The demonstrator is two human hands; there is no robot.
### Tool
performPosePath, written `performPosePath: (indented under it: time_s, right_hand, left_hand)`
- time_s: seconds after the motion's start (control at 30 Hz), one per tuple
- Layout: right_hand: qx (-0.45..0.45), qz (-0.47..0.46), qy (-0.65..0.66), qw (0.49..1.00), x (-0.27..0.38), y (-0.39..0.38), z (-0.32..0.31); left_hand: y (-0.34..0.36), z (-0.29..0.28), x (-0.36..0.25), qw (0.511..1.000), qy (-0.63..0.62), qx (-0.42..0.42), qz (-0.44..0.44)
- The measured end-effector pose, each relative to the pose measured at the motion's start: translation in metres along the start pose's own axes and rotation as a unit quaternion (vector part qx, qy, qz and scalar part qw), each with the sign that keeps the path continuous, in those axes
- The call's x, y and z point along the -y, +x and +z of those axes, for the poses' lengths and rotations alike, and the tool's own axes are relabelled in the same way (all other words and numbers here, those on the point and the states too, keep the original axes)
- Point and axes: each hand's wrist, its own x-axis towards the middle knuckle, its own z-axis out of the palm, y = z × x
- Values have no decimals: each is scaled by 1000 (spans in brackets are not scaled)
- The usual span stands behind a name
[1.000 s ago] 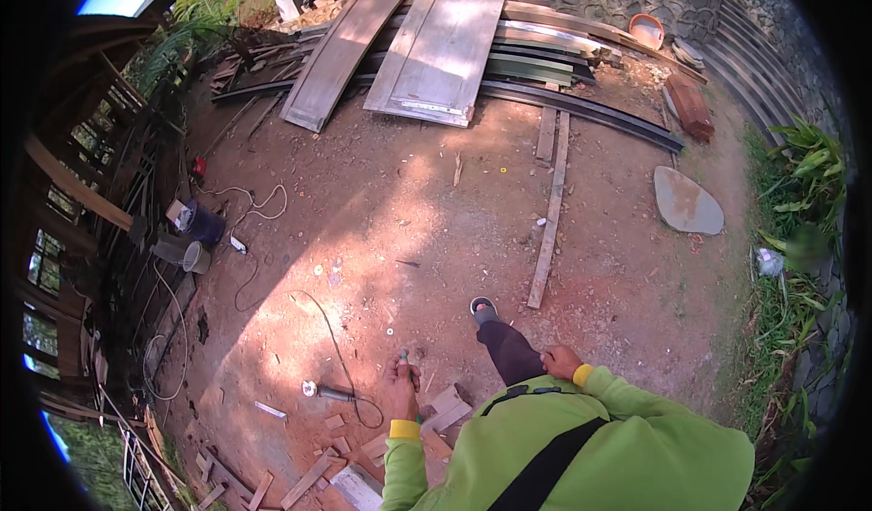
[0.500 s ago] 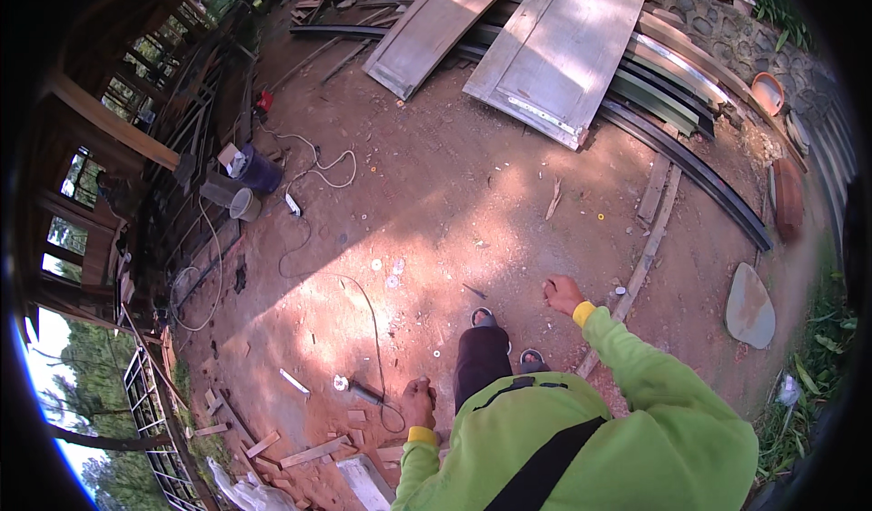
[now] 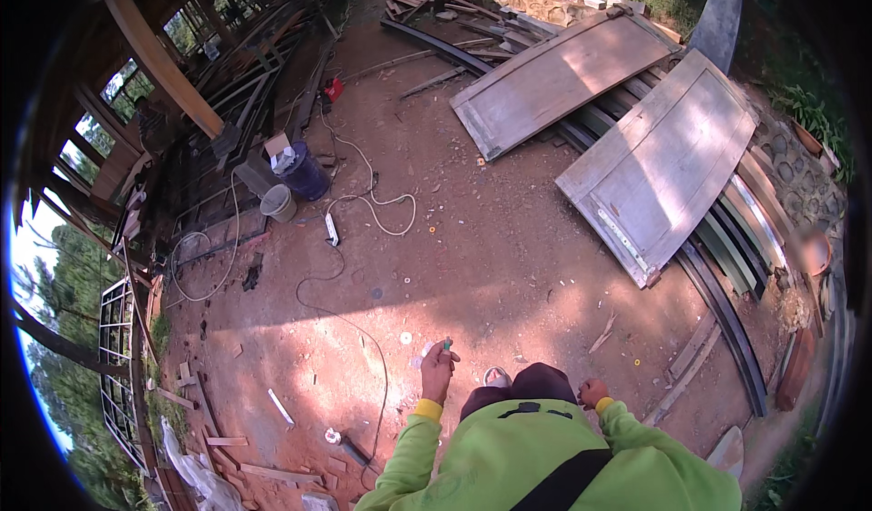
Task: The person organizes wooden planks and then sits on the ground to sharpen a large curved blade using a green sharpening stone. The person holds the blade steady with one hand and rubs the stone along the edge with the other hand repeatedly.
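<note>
My left hand (image 3: 436,373) is raised at the lower middle, closed on a small green object (image 3: 447,346) too small to identify. My right hand (image 3: 592,395) hangs beside my right thigh, fingers curled; whether they hold anything is hidden. Below and left of my left hand, a corded power tool (image 3: 343,446) lies on the reddish dirt (image 3: 481,311), its cable snaking toward a white power strip (image 3: 331,229). My sandalled foot (image 3: 496,377) shows ahead of my dark trousers.
Two wooden door panels (image 3: 654,170) (image 3: 563,84) rest across stacked beams (image 3: 727,329) at right. A blue bucket (image 3: 307,177), pale pail (image 3: 277,204), cables and red item (image 3: 331,90) sit near the timber structure (image 3: 159,66) at left. Wood offcuts (image 3: 227,441) are scattered lower left.
The view has swung leftward, shifting the doors right and down. My right hand, reaching forward half a second ago, is back by my thigh. My left hand has risen with the green object.
</note>
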Motion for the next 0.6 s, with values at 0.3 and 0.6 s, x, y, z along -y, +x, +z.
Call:
performPosePath:
  time_s: [0.3,0.6]
  right_hand:
    - [-27,-30,-63,997,172,159,-59]
    - [-31,-62,-69,995,366,372,-112]
  left_hand:
    - [218,43,-125,997,-55,-16,51]
    - [365,22,-143,983,-60,-160,-70]
